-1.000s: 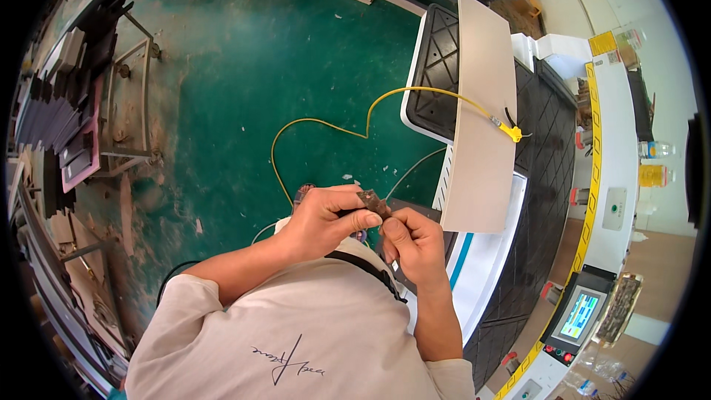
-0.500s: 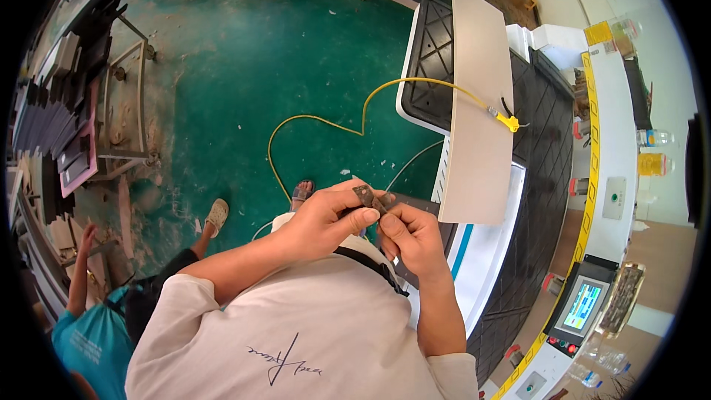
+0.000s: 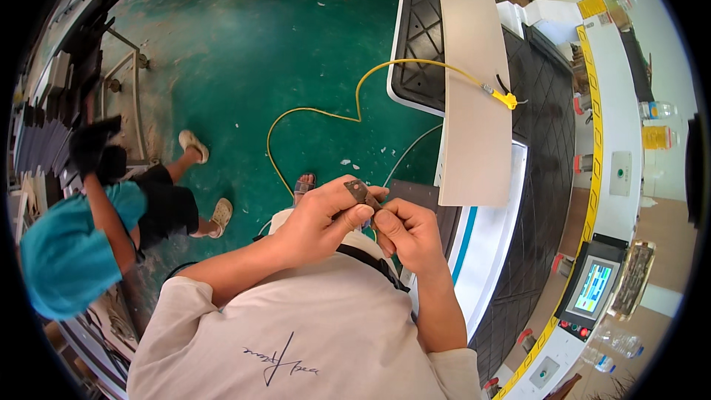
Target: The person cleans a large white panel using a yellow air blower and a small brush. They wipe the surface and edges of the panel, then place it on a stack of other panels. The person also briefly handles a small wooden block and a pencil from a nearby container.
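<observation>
In front of my waist, both hands grip a small, dark, flat piece [image 3: 357,190] with a hole in it; it looks worn, and its kind is unclear. My left hand [image 3: 322,213] is closed around one end, the thumb pressing on it. The fingers of my right hand [image 3: 411,233] pinch the other end, hiding part of it. To the right, a beige board [image 3: 474,126] lies over the black machine bed [image 3: 511,244]. A yellow air gun [image 3: 506,99] rests on the board, its yellow hose [image 3: 326,111] trailing down to the green floor.
A co-worker in a teal shirt [image 3: 70,241] bends at the left beside a rack of dark panels [image 3: 52,137]. A white machine beam with a control screen [image 3: 594,287] runs along the right. Several bottles [image 3: 659,137] stand beyond it.
The co-worker at the left has come further into view, with both feet now showing and a dark item raised. My view has shifted slightly; my hands keep hold of the dark flat piece.
</observation>
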The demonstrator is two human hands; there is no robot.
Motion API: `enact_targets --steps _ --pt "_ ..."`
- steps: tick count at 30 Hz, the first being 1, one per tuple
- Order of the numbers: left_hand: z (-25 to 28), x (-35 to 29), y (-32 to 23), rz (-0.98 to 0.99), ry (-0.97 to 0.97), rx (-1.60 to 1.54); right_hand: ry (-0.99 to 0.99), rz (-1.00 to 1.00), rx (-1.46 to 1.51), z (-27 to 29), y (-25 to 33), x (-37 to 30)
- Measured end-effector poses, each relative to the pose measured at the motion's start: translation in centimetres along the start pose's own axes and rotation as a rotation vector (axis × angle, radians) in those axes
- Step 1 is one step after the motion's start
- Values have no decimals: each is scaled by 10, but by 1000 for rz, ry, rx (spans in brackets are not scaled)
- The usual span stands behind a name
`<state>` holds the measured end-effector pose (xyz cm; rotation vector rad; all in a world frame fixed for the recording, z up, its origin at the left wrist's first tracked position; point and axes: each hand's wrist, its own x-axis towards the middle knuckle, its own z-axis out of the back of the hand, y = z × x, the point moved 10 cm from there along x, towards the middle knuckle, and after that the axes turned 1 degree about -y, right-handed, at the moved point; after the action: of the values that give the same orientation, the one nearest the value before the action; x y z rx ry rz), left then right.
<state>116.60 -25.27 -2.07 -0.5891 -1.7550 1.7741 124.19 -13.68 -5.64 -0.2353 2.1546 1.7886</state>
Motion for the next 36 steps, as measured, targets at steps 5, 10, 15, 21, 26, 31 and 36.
enact_targets --steps 5,10,15,21,26,31,36 --pt "-5 1 2 80 64 44 -45 56 -18 5 9 -6" --pt "-9 4 -8 -71 -9 26 -27 36 6 7 6 -9" --pt "-3 0 3 85 -5 46 -64 73 6 10 9 -12" --pt "10 1 28 310 19 210 -124 48 130 29 8 4" --pt "23 -7 66 533 40 282 -800 -310 1149 137 -208 48" --pt "34 -14 87 563 1 236 -396 -390 497 58 -173 15" --pt "24 -6 96 525 0 121 -288 -47 -66 43 -75 1"
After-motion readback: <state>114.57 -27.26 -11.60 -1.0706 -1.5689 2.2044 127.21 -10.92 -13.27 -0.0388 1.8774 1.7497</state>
